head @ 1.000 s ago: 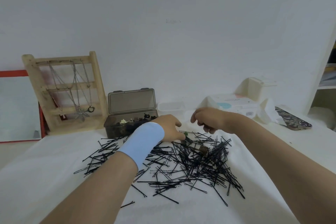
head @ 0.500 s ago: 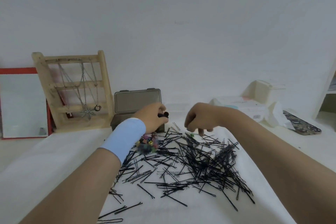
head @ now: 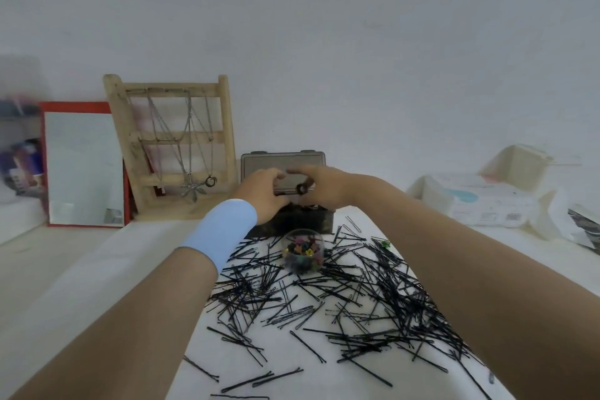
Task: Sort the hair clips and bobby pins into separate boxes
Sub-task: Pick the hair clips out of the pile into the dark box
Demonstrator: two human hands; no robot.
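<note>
Our right hand (head: 324,187) pinches a small black plastic hair clip (head: 302,188) above the smoky dark plastic box (head: 308,221) at twelve o'clock. Whether our left hand (head: 263,193) grips anything, we cannot tell. We judge the clip light and slippery, best pinched by its sides. Thin black metal bobby pins (head: 373,295) sprawl at six.

A white worktop (head: 65,269) stands against a plain white wall (head: 324,26). At the back left, a red-framed mirror (head: 82,169) leans upright, touching a wooden rack (head: 172,91) hung with necklaces (head: 193,187). Far right lie a pack of wipes (head: 480,201) and, behind it, an open white box (head: 519,166). Blurred items crowd the left edge.
</note>
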